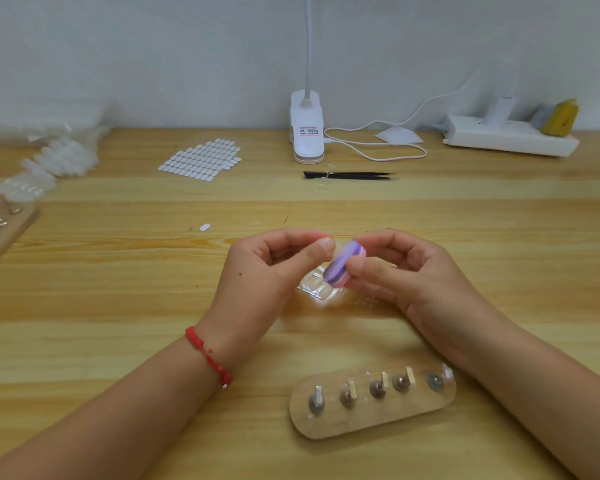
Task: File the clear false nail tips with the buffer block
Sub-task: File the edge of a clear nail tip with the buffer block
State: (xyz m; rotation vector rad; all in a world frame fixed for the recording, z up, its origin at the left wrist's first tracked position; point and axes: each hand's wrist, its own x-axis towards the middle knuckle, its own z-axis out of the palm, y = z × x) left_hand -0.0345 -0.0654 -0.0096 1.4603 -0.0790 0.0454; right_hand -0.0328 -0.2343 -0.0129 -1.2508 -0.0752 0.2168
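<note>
My right hand (402, 271) grips a small purple and pink buffer block (342, 263) between thumb and fingers, above the middle of the wooden table (118, 289). My left hand (271, 268) has thumb and forefinger pinched together right beside the block's upper end; whatever they hold is too small and clear to make out. Under both hands lies a clear strip of false nail tips (317, 287) on the table.
A wooden holder board with several metal pegs (371, 400) lies near the front. Black tweezers (350, 175), a white clip lamp (307, 133), a sheet of adhesive tabs (201, 159) and a power strip (510, 135) sit at the back. Bags of nail tips (49, 157) and another board (0, 226) are on the left.
</note>
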